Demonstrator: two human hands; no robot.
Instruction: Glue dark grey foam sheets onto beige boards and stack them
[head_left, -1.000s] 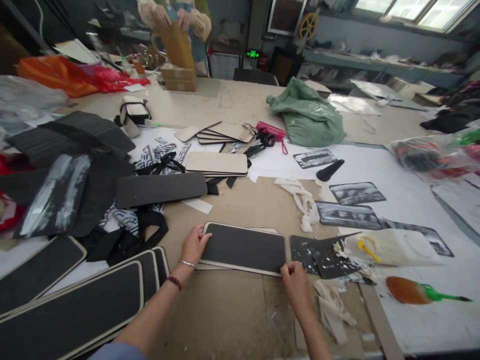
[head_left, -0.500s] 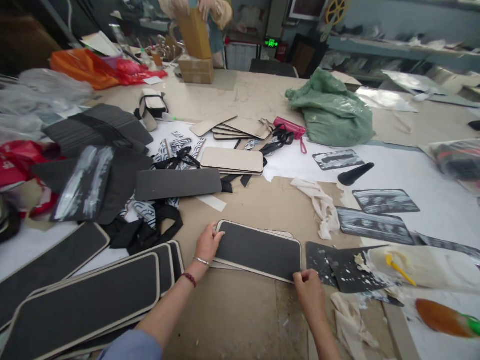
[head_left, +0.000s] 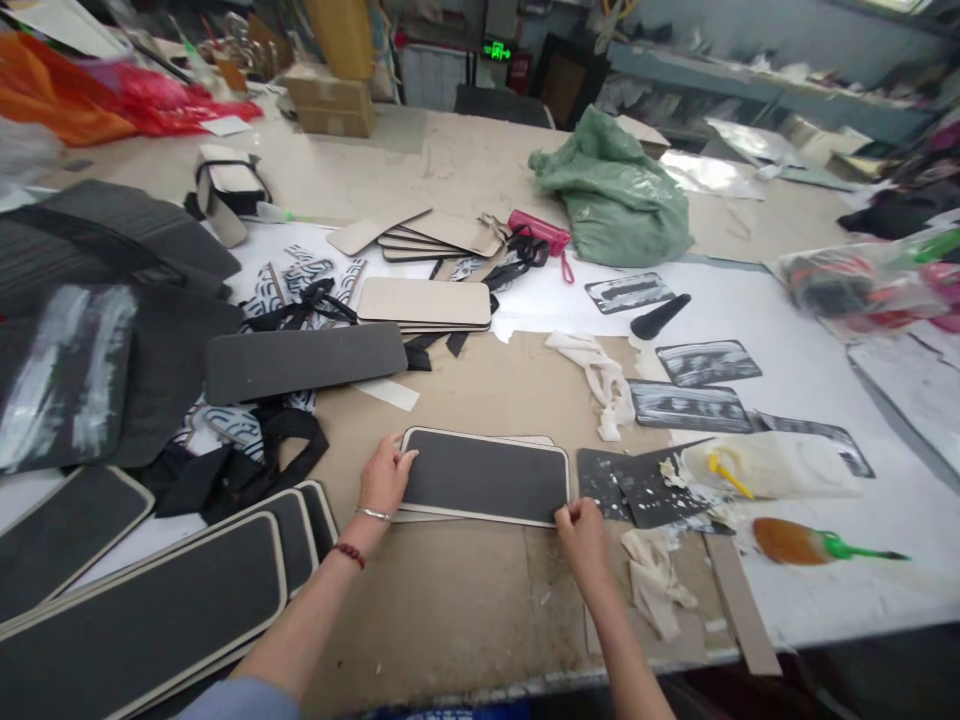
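A dark grey panel with a pale border point(head_left: 484, 478) lies over another pale-edged piece on the brown work surface point(head_left: 450, 590). My left hand point(head_left: 385, 478) pinches its left end, thumb on top. At the lower right corner, the fingers of my right hand point(head_left: 583, 530) are closed on the same panel. Larger grey panels with pale borders point(head_left: 165, 600) are stacked at the lower left. Right of my right hand lie glue-spotted dark sheets point(head_left: 645, 485) and a milky plastic container point(head_left: 795, 465) with a yellow tool point(head_left: 729, 475).
A plain grey strip point(head_left: 307, 362) and beige panels point(head_left: 424, 303) lie behind the hands. Farther back are a green bag point(head_left: 619, 190), a pink pouch point(head_left: 538, 230) and a cardboard box point(head_left: 328, 100). An orange-brown bottle point(head_left: 791, 540) and cream cloths point(head_left: 600, 380) lie on the right.
The view has shifted to the right, so things appear farther left. Both hands keep hold of the same panel, which now sits straighter and less tilted in the picture.
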